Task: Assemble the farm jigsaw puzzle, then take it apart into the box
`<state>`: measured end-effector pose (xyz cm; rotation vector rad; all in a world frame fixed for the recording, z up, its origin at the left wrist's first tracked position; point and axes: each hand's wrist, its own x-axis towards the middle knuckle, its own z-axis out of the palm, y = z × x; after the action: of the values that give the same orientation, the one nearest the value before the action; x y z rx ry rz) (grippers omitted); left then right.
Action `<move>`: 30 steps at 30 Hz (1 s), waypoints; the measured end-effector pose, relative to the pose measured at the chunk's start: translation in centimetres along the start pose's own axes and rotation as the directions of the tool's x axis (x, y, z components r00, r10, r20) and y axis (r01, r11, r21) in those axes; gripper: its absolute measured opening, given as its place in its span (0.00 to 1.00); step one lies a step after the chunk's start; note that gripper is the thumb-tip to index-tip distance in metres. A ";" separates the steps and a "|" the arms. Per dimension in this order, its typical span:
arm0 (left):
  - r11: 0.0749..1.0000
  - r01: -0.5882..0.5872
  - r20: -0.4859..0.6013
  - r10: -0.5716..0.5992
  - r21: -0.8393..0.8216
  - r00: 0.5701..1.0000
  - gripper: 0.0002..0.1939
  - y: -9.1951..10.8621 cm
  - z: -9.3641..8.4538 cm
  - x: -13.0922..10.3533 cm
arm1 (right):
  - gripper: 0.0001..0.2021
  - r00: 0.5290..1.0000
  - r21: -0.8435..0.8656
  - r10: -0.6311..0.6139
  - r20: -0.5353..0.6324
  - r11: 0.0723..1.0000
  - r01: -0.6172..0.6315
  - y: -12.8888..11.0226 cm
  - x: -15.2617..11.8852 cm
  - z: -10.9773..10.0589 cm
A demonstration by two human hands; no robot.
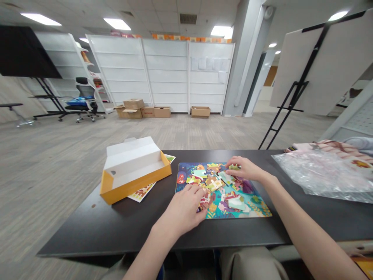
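Observation:
A colourful jigsaw puzzle board (258, 208) lies on the black table, printed with animals and plants. Loose puzzle pieces (215, 182) are heaped across its middle, some overlapping. My left hand (186, 206) rests at the board's lower left, its fingers curled over pieces and a dark edge showing beside the thumb. At the upper right of the board, my right hand (244, 168) has its thumb and fingers bent around a greenish piece. A small stack of light-backed pieces (236, 203) sits at the lower right of the board. My palms hide some pieces.
An open yellow box (140, 182) with a white inside stands left of the board, over printed sheets (142, 193). Clear plastic packaging (317, 177) covers the table's right side. Beyond are cardboard boxes (154, 112), an office chair (84, 99) and a stand (294, 93).

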<state>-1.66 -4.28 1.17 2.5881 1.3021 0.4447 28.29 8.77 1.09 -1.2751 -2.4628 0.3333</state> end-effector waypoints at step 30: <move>0.998 0.054 -0.025 -0.053 0.043 0.998 0.12 0.3 0.9 1.5 | 0.19 0.940 0.029 0.221 0.260 0.971 -0.237 1.1 -2.1 -2.1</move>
<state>-0.25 -3.28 0.71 2.5838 1.4002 0.4436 31.07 7.81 2.24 -1.5848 -2.4875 0.6652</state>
